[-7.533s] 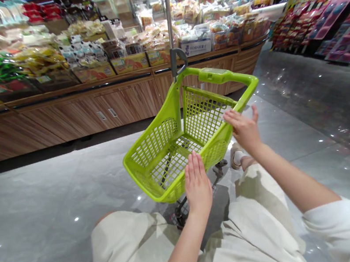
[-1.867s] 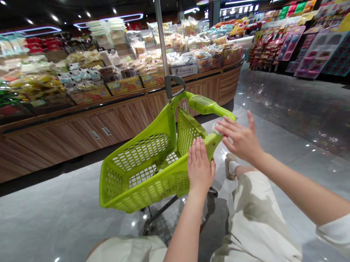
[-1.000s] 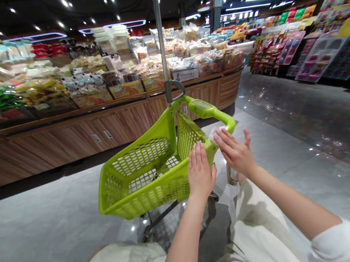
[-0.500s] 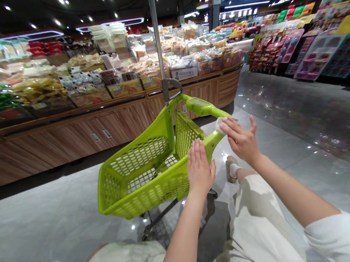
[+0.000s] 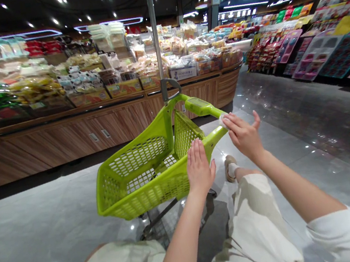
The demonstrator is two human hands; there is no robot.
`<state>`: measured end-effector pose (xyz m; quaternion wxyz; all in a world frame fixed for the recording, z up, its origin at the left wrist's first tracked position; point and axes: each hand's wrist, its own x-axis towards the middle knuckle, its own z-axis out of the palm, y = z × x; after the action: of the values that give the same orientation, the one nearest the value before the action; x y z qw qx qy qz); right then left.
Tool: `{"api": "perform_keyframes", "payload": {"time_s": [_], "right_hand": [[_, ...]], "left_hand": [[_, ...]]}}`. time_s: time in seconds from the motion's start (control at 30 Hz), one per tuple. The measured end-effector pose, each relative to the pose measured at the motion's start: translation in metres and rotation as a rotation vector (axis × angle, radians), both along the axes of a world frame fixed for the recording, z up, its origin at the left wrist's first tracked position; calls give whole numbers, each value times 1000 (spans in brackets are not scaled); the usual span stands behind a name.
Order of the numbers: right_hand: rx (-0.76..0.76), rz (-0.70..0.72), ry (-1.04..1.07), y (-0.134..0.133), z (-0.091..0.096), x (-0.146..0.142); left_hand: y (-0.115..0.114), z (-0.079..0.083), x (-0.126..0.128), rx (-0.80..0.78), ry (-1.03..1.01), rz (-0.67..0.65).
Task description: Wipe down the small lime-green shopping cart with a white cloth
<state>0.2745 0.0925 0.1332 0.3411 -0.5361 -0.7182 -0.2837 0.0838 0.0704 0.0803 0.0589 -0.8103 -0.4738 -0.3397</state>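
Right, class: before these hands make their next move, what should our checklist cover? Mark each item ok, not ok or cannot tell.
1. Left hand on the cart: ok, it rests on the near side.
2. Right hand at the handle: ok, fingers at its near corner.
3. White cloth or tissue between fingers and handle: ok, an edge shows at the fingertips.
4. Handle corner in full view: not ok, the right hand covers it.
5. Shoe apart from the cart: ok, a gap shows between them.
6. Wheels locked: cannot tell, no lock can be made out.
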Motion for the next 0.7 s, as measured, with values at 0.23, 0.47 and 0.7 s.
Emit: {"api": "perform_keyframes", "payload": {"time_s": [0.23, 0.47, 0.7], "right_hand": [[-73, 162, -148, -19, -22, -44], [11, -47, 85, 3, 2, -16], [-123, 207, -173, -15, -5, -45]], "left_hand": [[0, -1, -2, 6, 11, 2], [-1, -1, -1, 1, 8, 10], [-2, -1, -4, 11, 3, 1]]}}
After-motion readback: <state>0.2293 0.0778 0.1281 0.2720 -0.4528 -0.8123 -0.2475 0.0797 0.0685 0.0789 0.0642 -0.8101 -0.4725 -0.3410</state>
